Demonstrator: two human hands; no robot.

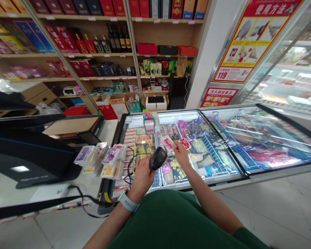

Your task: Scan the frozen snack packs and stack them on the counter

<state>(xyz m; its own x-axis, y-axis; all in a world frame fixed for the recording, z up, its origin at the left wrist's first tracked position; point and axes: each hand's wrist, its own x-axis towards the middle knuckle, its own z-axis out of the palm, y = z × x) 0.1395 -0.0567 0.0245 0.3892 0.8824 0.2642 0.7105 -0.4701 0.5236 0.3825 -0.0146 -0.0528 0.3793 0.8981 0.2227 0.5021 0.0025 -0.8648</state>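
Note:
My left hand, with a pale watch on its wrist, is closed around a black barcode scanner whose head points right. A cable trails from it to the left. My right hand pinches the edge of a small clear plastic food box with a red and white label, above the freezer's glass top. Just beyond those fingers lies a red label or packet. To the left, stacked food boxes with purple labels and yellow contents stand at the counter's end.
Under the glass of the chest freezer lie several frozen packets. A black checkout terminal stands at the left, near an open cardboard-coloured tray. Shelves with boxes and bottles line the back.

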